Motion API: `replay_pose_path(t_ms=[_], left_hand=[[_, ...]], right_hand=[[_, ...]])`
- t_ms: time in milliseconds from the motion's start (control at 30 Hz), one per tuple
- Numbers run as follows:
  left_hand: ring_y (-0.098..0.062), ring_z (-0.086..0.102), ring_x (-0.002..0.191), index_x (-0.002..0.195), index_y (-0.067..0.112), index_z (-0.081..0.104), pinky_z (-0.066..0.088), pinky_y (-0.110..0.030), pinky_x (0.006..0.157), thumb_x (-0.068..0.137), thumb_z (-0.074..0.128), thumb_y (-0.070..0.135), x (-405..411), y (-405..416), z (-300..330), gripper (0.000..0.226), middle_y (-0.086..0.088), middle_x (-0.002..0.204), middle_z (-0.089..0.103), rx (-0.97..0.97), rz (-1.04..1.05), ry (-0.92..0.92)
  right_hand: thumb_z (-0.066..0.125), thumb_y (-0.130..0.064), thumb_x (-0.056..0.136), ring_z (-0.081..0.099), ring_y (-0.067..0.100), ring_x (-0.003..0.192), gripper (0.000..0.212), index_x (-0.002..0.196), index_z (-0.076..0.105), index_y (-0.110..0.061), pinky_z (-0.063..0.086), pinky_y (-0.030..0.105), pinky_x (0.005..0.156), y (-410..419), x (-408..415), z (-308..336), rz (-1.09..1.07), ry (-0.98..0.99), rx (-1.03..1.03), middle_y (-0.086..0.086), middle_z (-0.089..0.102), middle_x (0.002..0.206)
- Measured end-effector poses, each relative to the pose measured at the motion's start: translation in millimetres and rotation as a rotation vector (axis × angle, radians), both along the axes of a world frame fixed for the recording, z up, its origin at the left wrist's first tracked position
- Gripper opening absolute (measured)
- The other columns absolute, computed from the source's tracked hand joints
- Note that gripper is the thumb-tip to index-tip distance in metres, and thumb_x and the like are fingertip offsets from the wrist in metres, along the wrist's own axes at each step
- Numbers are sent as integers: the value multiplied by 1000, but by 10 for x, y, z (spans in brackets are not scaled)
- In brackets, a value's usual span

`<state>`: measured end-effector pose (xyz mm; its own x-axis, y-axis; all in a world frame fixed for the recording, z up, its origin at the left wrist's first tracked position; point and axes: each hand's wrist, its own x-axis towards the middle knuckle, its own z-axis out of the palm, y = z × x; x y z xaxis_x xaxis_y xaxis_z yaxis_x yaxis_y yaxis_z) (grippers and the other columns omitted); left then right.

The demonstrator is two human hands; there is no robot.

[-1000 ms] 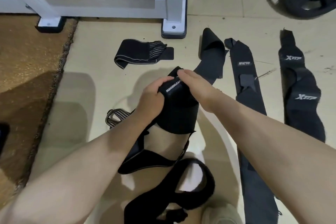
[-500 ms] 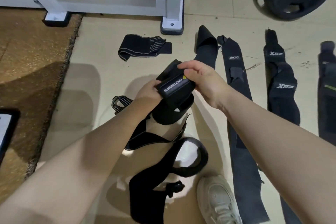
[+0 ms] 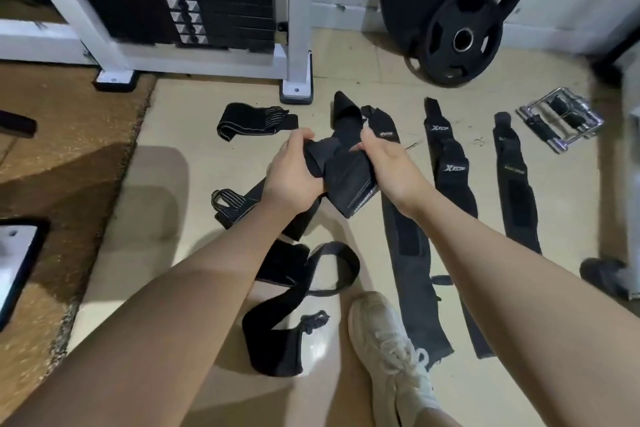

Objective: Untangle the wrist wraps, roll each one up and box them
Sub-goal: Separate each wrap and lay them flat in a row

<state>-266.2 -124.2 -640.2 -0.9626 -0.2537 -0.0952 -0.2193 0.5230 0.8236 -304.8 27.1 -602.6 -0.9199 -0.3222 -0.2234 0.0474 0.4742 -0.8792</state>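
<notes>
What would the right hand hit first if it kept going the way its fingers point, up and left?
The right hand already grips the black wrist wrap. Past that, the laid-out wrap with the pointed end likely lies in line, though its depth below the hand is unclear.

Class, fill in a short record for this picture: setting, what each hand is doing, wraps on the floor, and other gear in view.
setting: gym floor by a white machine frame
left hand: grips the bunched black wrap
right hand: grips the same wrap's other side
laid-out wraps: Xtep wrap and others flat to the right
loose wraps: folded striped wrap; looped black wrap near the shoe
other gear: weight plates, chrome handle
box: not seen
</notes>
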Motion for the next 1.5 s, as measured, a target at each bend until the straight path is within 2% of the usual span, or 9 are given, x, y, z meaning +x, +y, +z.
replay_pose_path(t_ms=[333, 533, 667, 867, 1033, 1133, 1200, 1367, 1500], left_hand=[[0, 51, 111, 153, 29, 8, 37, 2, 79, 78, 76, 9, 580, 155, 775, 104, 17, 129, 49, 197, -119, 218], [-14, 59, 91, 153, 36, 3, 42, -13, 69, 78, 66, -3, 675, 283, 856, 105, 20, 101, 57, 81, -100, 126], [-19, 59, 97, 153, 34, 5, 47, -20, 70, 78, 63, -4, 672, 335, 832, 103, 3, 125, 53, 112, -27, 34], [-31, 60, 92, 152, 32, 15, 51, -35, 71, 74, 64, 6, 731, 189, 717, 95, -13, 130, 53, 251, 89, -197], [-20, 57, 64, 107, 13, 55, 46, -25, 59, 55, 61, 36, 834, 93, 620, 57, -8, 82, 58, 593, -36, -627], [-20, 56, 62, 98, 11, 53, 45, -23, 59, 77, 50, 33, 957, 2, 468, 30, -7, 82, 57, 285, -71, -816], [-15, 48, 68, 97, 14, 54, 38, -24, 60, 84, 52, 32, 987, 24, 365, 22, -3, 89, 54, 107, 19, -676], [-14, 65, 96, 119, 25, 55, 49, -25, 86, 102, 29, 46, 904, 451, 555, 38, -1, 104, 69, 640, -108, -315], [-10, 56, 107, 145, 25, 27, 42, -28, 97, 86, 66, 39, 863, 748, 425, 73, 1, 117, 56, 248, -287, -239]], right_hand=[[70, -28, 85, 32, 1, 52, 33, 73, 41, -18, 29, 19, 58, 250, 513, 506, 160, -49, -17, -12, 33, 59], [58, -18, 91, 58, 16, 93, 22, 112, 63, -11, 45, 34, 89, 534, 517, 532, 328, 180, 171, 3, 65, 98], [56, -4, 84, 52, 29, 90, 12, 88, 61, -14, 41, 40, 86, 673, 451, 570, 435, 479, 434, 7, 64, 88], [46, 16, 89, 53, -4, 67, 27, 81, 55, -8, 43, 10, 68, 825, 462, 736, 218, 156, -124, -2, 55, 79], [42, -3, 99, 61, 4, 59, 15, 90, 49, -14, 48, 24, 62, 676, 533, 867, 17, -233, -587, -8, 64, 64], [42, -10, 100, 69, 16, 67, 12, 100, 54, -10, 56, 29, 59, 645, 522, 897, -157, -407, -786, 7, 67, 83], [43, -9, 100, 69, 19, 63, 13, 100, 55, -5, 58, 31, 55, 618, 511, 901, -212, -472, -810, 11, 66, 81], [43, -5, 99, 63, 25, 78, 15, 107, 52, 2, 58, 32, 62, 569, 539, 735, -242, -601, -847, 18, 61, 92], [40, -5, 100, 65, 24, 75, 24, 122, 45, 2, 59, 30, 56, 623, 529, 670, -213, -696, -908, 19, 60, 93]])
